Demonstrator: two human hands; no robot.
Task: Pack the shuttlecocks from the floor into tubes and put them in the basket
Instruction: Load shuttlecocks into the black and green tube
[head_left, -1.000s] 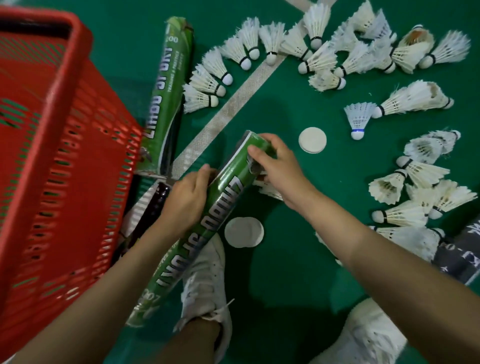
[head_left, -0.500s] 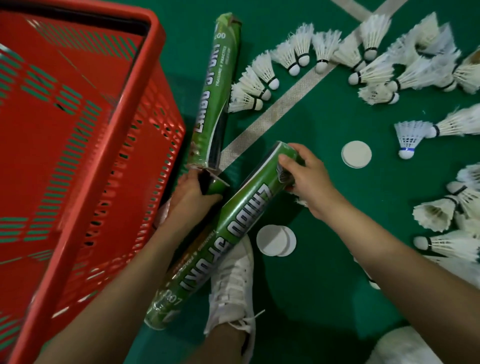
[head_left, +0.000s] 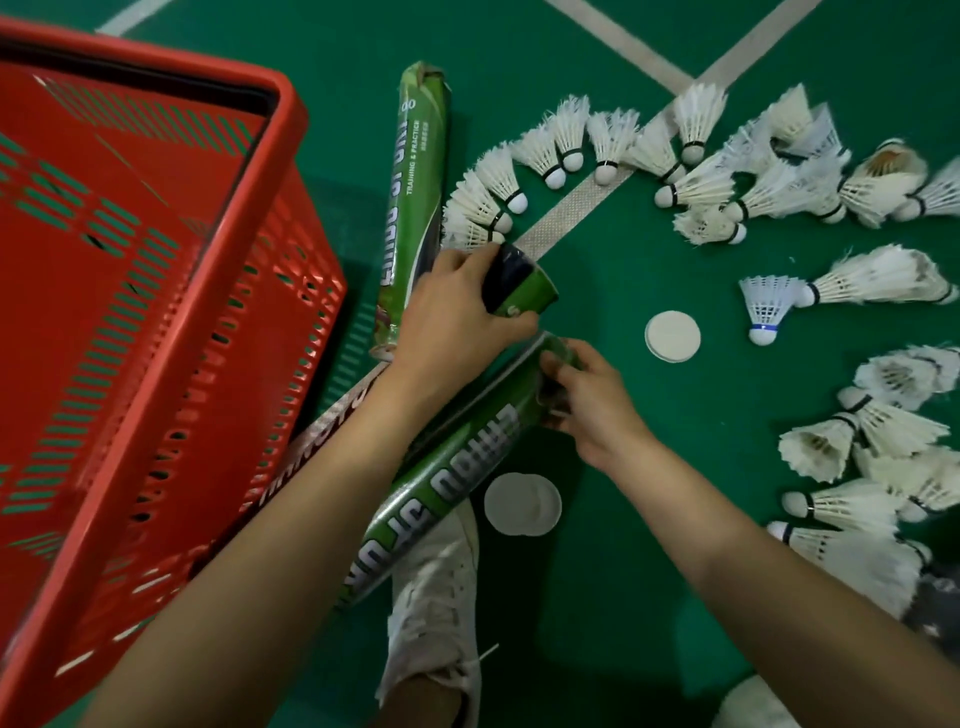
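Observation:
A long green tube (head_left: 457, 478) lies slanted across the floor in front of me. My right hand (head_left: 592, 410) grips its upper open end, fingers at the rim. My left hand (head_left: 457, 317) is closed around a second, dark and green tube (head_left: 511, 283), raised just above the first tube's mouth and seen foreshortened. Another green tube (head_left: 415, 208) lies on the floor beside the red basket (head_left: 280, 171), which stands at the left. White shuttlecocks (head_left: 566, 135) spread in an arc along the far side, and more shuttlecocks (head_left: 852, 509) lie at the right.
Two stacked white round caps (head_left: 522, 504) lie beside the slanted tube, another cap (head_left: 672, 335) farther right. A dark tube with silver lettering (head_left: 332, 415) lies under my left forearm. My white shoe (head_left: 441, 597) is below the tube. White court lines (head_left: 566, 213) cross the green floor.
My left hand left the slanted tube's middle, took hold of the dark and green tube near the basket and lifted it up to the right. My right hand stayed at the tube's mouth.

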